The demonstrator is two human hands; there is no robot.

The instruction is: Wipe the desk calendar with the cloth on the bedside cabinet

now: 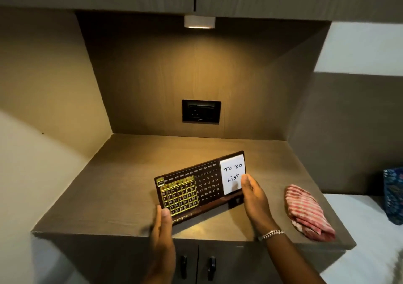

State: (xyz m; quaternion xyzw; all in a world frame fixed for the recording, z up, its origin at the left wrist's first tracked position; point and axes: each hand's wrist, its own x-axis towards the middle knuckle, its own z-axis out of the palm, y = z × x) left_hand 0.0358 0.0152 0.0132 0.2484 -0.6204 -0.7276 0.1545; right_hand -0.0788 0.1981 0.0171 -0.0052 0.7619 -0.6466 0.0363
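Observation:
A dark wooden desk calendar (205,185) with a gold date grid and a white "To Do List" note stands tilted near the front of the bedside cabinet top (122,174). My left hand (162,224) grips its lower left corner, thumb on the front. My right hand (254,194) holds its right end, thumb on the note. A folded red and white striped cloth (307,212) lies on the cabinet top at the right, a short way from my right hand, untouched.
The cabinet sits in a wooden niche with a black socket panel (201,110) on the back wall and a lit lamp (199,21) overhead. Two doors with dark handles (197,266) are below the front edge. A bed with a blue patterned item (393,196) lies right.

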